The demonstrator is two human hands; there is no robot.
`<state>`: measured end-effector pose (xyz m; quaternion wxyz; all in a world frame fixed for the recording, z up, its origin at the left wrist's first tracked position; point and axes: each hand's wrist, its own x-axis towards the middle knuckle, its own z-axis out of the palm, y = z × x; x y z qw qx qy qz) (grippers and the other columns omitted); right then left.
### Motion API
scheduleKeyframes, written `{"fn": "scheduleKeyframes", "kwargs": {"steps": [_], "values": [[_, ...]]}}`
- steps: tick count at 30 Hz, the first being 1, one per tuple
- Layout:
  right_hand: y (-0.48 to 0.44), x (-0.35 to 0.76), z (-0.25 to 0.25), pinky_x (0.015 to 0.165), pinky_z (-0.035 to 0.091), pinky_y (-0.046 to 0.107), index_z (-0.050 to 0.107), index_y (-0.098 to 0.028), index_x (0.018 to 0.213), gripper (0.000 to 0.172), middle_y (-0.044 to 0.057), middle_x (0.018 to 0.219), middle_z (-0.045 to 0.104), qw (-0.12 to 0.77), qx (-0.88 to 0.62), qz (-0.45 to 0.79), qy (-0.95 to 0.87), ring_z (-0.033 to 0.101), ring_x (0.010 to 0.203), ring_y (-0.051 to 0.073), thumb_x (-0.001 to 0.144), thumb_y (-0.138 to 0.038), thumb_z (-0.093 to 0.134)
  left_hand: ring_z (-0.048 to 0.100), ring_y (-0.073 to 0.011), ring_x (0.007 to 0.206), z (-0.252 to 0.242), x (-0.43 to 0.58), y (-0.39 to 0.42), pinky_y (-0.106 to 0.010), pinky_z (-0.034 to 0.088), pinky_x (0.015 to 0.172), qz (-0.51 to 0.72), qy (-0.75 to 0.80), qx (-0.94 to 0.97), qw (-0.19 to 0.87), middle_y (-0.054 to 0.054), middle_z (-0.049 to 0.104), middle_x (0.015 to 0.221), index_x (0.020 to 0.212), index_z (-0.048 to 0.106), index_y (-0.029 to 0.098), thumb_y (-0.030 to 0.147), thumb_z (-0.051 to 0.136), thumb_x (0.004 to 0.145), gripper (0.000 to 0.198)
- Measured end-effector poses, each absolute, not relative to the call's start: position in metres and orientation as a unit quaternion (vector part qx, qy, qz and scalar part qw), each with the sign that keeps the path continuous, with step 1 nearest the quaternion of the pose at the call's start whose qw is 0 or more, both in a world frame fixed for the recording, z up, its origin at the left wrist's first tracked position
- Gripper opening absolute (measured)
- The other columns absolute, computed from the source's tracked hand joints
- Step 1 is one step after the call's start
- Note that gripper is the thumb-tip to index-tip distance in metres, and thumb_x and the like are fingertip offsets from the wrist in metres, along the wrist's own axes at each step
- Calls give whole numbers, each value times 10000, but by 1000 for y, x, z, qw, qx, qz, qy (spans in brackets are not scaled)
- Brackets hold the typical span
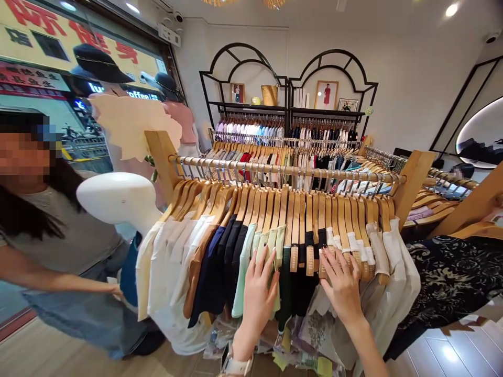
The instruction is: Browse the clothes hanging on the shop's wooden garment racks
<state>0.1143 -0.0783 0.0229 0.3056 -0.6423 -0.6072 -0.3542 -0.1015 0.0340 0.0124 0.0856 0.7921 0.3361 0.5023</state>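
Clothes (298,288): on rail (291,170), 12 o'clock
Left hand (259,285): spread on green tops (280,235), ungripped
Right hand (341,285): spread on hangers (294,222), ungripped

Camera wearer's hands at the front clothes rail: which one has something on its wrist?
The left hand, over the pale green garments: a pale band crosses its wrist; the right hand has a bare wrist.

Showing light tan on the hangers (288,214). Displaying pale green on the central tops (280,240), caramel on the garment further left (194,275), and cream on the leftmost top (144,277). Presenting cream motifs over black on the far-right garment (451,277).
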Motion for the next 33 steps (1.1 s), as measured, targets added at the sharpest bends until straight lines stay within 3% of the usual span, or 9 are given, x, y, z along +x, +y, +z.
{"fn": "scheduleKeyframes", "kwargs": {"steps": [7,16,23,33], "values": [[-80,107,23,1244,202,545,331,-285,1585,616,15,1481,574,340,-627,-365,-598,480,1415,249,1000,-171,485,357,-274,1507,-8,-112,16,-506,400,1196,575,333,741,94,-43,518,1538,1509,461,356,174,489,1001,540],[-79,108,20,1241,192,548,257,-280,1614,655,31,1468,585,326,-627,-386,-593,515,1390,259,999,-153,443,409,-273,1477,-16,-121,-5,-493,447,1159,564,361,730,138,-32,565,1495,1441,545,345,200,499,988,477],[-84,108,16,1242,180,569,251,-252,1615,649,56,1538,503,279,-642,-396,-594,433,1454,274,1010,-208,484,434,-285,1457,-22,-121,-5,-525,457,1142,559,370,724,161,-40,594,1456,1352,624,337,234,515,984,398],[-93,109,3,1203,262,593,360,-288,1575,640,34,1406,636,305,-632,-447,-555,520,1374,312,982,-231,594,392,-306,1481,-24,-121,-1,-560,441,1154,540,373,729,193,-44,548,1502,1376,612,352,273,514,989,408]]}}
